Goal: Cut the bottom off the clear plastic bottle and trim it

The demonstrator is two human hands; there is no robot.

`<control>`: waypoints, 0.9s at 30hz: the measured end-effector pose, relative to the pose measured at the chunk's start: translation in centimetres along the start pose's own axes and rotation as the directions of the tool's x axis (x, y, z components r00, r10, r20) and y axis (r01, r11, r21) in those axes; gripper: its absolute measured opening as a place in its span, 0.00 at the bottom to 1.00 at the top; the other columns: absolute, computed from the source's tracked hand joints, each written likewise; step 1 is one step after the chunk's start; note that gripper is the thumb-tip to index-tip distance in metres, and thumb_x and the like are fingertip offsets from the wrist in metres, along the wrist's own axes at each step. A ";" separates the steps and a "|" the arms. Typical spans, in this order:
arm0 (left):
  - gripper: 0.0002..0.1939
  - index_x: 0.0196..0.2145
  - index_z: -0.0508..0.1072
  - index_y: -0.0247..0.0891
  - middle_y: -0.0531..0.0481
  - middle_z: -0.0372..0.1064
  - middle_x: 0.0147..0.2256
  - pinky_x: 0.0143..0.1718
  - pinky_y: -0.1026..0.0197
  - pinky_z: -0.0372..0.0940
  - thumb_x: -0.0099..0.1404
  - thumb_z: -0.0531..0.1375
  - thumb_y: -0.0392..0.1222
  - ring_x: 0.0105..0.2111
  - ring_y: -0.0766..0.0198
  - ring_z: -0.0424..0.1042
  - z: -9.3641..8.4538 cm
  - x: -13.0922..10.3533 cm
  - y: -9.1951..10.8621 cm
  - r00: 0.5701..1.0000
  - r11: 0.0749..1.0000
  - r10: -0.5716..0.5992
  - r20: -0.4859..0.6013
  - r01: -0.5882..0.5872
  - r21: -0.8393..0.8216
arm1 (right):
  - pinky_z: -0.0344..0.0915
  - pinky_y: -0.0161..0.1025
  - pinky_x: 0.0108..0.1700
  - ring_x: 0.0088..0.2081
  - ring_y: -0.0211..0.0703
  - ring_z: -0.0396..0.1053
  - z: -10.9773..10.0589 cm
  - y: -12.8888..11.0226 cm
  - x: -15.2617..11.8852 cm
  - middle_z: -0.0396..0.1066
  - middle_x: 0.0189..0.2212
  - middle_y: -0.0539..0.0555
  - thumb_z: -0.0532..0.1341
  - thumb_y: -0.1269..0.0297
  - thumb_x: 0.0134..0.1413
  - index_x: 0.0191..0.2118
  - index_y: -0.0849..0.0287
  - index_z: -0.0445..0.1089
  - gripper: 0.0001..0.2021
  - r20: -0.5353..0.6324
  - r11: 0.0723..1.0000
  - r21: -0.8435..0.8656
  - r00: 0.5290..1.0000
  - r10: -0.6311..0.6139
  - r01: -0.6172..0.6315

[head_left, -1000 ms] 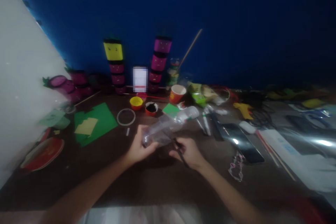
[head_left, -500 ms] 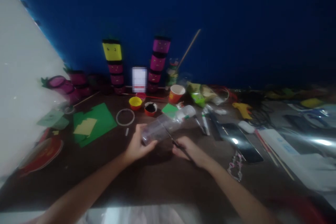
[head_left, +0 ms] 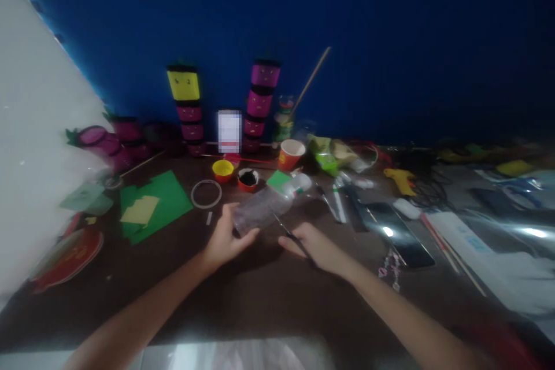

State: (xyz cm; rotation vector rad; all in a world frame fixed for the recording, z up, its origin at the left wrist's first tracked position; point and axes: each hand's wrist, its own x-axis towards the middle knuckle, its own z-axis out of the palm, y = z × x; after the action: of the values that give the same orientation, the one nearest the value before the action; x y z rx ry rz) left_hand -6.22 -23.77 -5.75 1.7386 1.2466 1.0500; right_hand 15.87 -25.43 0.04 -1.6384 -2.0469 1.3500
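A clear plastic bottle [head_left: 260, 208] lies tilted above the table, its neck pointing to the upper right. My left hand [head_left: 228, 240] is closed round its base end, thumb on the near side. In my right hand [head_left: 314, 245] is a slim, dark-handled tool with a narrow blade [head_left: 282, 224]. The blade's tip meets the near side of the bottle, near mid-length; blur hides whether it goes through the wall. Most of the handle is covered by my fingers.
Behind the bottle are a yellow cup [head_left: 223, 171], a small dark-filled cup [head_left: 248, 179] and a red paper cup [head_left: 291, 154]. Green sheets [head_left: 162, 208] and a clear ring [head_left: 206, 194] lie left. On the right are a phone [head_left: 403, 237] and a yellow glue gun [head_left: 401, 181].
The bottle's neck end has shifted slightly left and the bottle has turned a little. My right hand has moved slightly left, and less of the blade lies over the bottle.
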 end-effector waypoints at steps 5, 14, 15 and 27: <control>0.34 0.51 0.51 0.37 0.44 0.66 0.40 0.41 0.53 0.66 0.53 0.63 0.49 0.40 0.56 0.71 0.0 0.0 -0.7 1.000 0.996 0.025 -0.009 -0.024 0.083 | 0.42 0.34 0.20 0.17 0.30 0.46 0.0 -0.8 -0.5 0.46 0.12 0.45 0.53 0.37 0.47 0.13 0.59 0.50 0.29 -0.027 0.997 -0.001 0.997 0.077 -0.077; 0.33 0.52 0.56 0.36 0.42 0.62 0.44 0.46 0.55 0.65 0.53 0.64 0.48 0.45 0.53 0.68 -0.6 0.8 -1.1 0.969 0.928 0.248 0.017 -0.243 0.282 | 0.43 0.34 0.20 0.17 0.30 0.46 0.2 -0.4 -1.8 0.47 0.11 0.45 0.54 0.38 0.46 0.12 0.59 0.50 0.29 -0.067 0.997 0.047 0.995 0.067 -0.064; 0.32 0.51 0.58 0.36 0.43 0.62 0.43 0.45 0.56 0.66 0.53 0.64 0.48 0.44 0.54 0.69 -0.7 0.9 -0.9 0.968 0.927 0.250 0.030 -0.249 0.281 | 0.43 0.34 0.20 0.17 0.30 0.46 0.2 -0.3 -1.9 0.47 0.11 0.45 0.55 0.38 0.46 0.12 0.59 0.50 0.29 -0.059 0.996 0.065 0.996 0.060 -0.056; 0.35 0.51 0.52 0.37 0.44 0.65 0.41 0.40 0.54 0.67 0.51 0.64 0.48 0.39 0.57 0.71 0.4 -1.0 -0.5 0.999 0.996 0.052 0.000 -0.052 0.079 | 0.48 0.31 0.22 0.21 0.32 0.50 1.8 1.2 -0.8 0.50 0.17 0.45 0.58 0.40 0.43 0.20 0.59 0.56 0.24 -0.100 0.989 0.137 0.994 -0.034 0.048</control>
State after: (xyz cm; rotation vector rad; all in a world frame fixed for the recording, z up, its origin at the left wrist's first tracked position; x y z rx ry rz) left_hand -6.23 -24.65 -6.53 1.8389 1.2652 1.0454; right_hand 15.84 -27.09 -1.60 -1.5628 -1.8761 1.3386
